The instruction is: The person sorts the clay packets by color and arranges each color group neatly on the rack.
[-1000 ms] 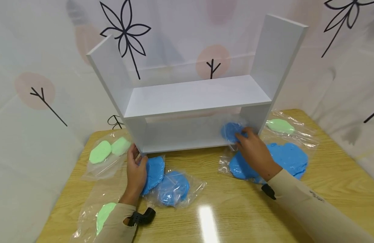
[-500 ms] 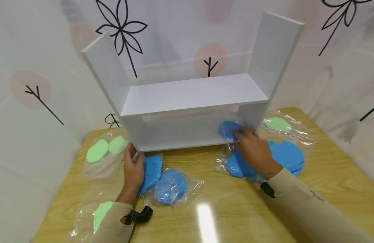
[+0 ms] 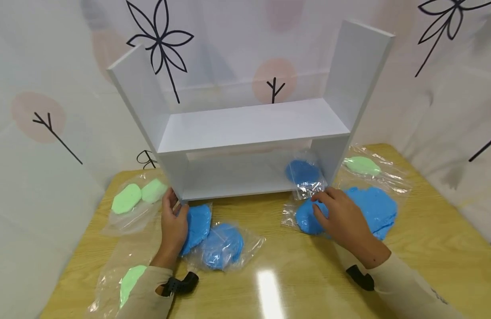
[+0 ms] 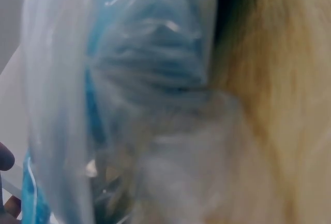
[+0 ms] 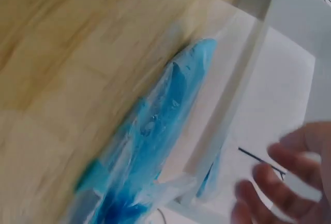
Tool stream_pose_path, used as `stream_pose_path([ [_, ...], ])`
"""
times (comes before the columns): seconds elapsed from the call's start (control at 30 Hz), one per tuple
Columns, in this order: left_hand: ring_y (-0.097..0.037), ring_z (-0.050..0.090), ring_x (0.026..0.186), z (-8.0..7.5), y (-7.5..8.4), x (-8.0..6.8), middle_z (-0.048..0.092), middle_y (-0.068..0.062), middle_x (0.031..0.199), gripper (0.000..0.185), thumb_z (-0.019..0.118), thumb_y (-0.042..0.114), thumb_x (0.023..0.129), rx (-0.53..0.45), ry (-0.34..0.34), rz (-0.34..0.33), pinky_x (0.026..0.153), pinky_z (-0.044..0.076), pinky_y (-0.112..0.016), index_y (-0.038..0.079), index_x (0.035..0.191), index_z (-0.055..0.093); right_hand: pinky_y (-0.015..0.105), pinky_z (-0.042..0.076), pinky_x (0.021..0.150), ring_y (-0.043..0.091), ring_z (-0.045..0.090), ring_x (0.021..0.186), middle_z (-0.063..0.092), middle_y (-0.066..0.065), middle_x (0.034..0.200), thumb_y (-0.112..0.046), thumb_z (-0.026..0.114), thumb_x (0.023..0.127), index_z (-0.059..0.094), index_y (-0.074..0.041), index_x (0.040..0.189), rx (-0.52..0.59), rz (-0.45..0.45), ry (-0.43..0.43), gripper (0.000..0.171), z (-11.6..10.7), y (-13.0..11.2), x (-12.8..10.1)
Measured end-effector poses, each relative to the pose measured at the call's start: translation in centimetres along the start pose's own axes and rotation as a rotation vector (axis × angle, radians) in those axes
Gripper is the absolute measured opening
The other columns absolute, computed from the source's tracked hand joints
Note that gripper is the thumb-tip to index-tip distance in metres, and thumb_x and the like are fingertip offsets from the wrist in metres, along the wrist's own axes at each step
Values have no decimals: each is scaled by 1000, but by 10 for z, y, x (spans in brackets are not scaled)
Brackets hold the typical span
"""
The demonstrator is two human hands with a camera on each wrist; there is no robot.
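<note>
A white shelf unit (image 3: 253, 128) stands upright on the table. My left hand (image 3: 175, 228) holds its lower left corner, thumb in front and fingers at the outer side. Beside that hand lie a bagged blue putty-like slab (image 3: 198, 227) and a blue round in a clear bag (image 3: 222, 246). Another bagged blue round (image 3: 303, 172) rests on the bottom shelf at the right, its bag hanging over the front edge. Just below it, my right hand (image 3: 345, 221) has loosely bent fingers and holds nothing. Large bagged blue pieces (image 3: 373, 208) lie under and beside that hand.
Bagged pale green pieces lie at the left, a pair (image 3: 126, 199) beside the shelf unit and one piece (image 3: 130, 281) near the left sleeve. Another green piece (image 3: 362, 165) is at the back right of the wooden table (image 3: 301, 283). A patterned cloth (image 3: 229, 53) hangs behind.
My right hand has let go of the bagged blue round on the bottom shelf and drawn back toward me. The left hand keeps its place at the shelf corner.
</note>
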State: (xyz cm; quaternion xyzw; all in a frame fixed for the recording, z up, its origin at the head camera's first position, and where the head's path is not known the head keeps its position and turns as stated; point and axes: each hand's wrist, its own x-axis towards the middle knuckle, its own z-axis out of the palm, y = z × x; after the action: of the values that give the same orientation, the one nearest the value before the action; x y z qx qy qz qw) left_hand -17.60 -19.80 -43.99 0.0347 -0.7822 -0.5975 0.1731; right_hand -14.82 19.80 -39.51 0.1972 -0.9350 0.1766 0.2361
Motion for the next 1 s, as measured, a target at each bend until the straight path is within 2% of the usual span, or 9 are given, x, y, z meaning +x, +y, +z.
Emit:
stream_pose_path([
  [0.1, -31, 33, 146, -1, -2, -2, 35, -14, 156, 62, 47, 5, 100, 10, 1, -12, 120, 30, -54, 12, 157, 24, 44, 57, 73, 29, 65, 92, 68, 10, 101, -14, 76, 86, 72, -6, 103, 11, -27, -145, 19, -4, 2, -5],
  [0.2, -30, 33, 146, -2, -4, -4, 35, -14, 156, 62, 47, 5, 100, 14, 6, -13, 119, 30, -54, 12, 157, 24, 49, 58, 81, 32, 66, 101, 68, 10, 109, -21, 78, 86, 72, -8, 111, 14, -85, -268, 29, -7, 6, -7],
  [0.37, -29, 34, 145, -2, -6, -3, 36, -13, 156, 61, 47, 4, 100, 5, 12, -9, 119, 31, -53, 13, 156, 25, 54, 56, 89, 38, 63, 112, 66, 15, 122, -30, 85, 78, 69, -8, 125, -8, -175, -384, 54, -7, 14, -8],
  [0.57, -29, 33, 146, -1, -4, -1, 35, -13, 156, 61, 46, 5, 101, -9, -3, 5, 120, 30, -54, 13, 157, 24, 61, 52, 94, 46, 58, 121, 59, 24, 135, -34, 89, 72, 64, -6, 132, -33, -140, -441, 70, -4, 16, -10],
  [0.73, -31, 32, 146, -1, 0, -1, 34, -16, 156, 61, 46, 4, 101, -17, -8, -5, 120, 28, -54, 11, 157, 23, 65, 48, 96, 50, 53, 126, 52, 29, 142, -32, 87, 74, 61, -4, 135, -67, -98, -474, 72, -1, 16, -12],
  [1.0, -32, 31, 147, -1, 5, 0, 33, -18, 157, 61, 45, 2, 101, -8, -9, -21, 120, 28, -55, 9, 157, 22, 64, 49, 95, 48, 57, 121, 58, 26, 136, -28, 89, 72, 63, -6, 133, -94, -124, -449, 70, 1, 13, -12],
])
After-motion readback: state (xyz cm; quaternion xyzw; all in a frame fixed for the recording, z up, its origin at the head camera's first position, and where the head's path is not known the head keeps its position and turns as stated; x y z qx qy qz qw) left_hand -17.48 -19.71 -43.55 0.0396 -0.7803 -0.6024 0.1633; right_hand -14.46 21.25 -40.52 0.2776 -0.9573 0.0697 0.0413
